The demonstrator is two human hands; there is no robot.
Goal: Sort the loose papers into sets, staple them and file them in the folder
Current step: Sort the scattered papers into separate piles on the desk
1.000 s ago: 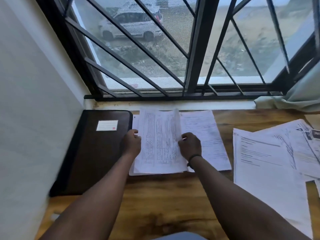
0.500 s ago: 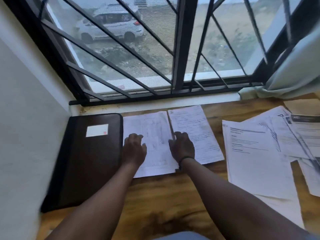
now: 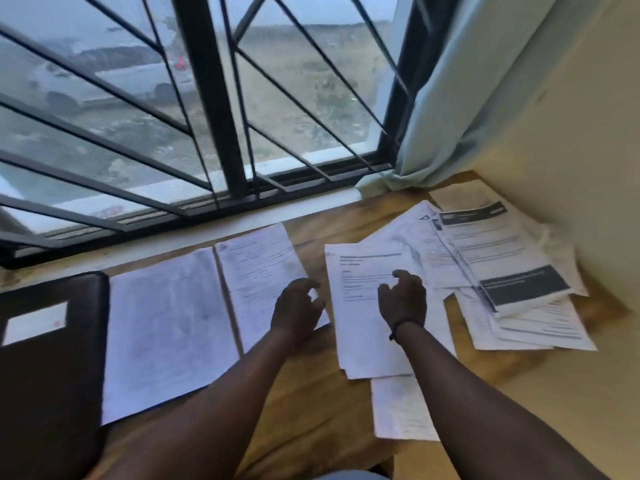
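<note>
With my left hand [image 3: 297,308] and right hand [image 3: 403,299] both loose and empty, I'd pin the top printed sheet [image 3: 367,306] flat, then slide it free of the loose pile [image 3: 512,271].

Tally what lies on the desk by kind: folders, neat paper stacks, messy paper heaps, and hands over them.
Dark folder: 1
Neat paper stacks beside it, left stack and right stack: 2
Messy heap of loose papers: 1; its sheets overlap too much to count
Hands, left hand and right hand: 2
Total: 6
</note>
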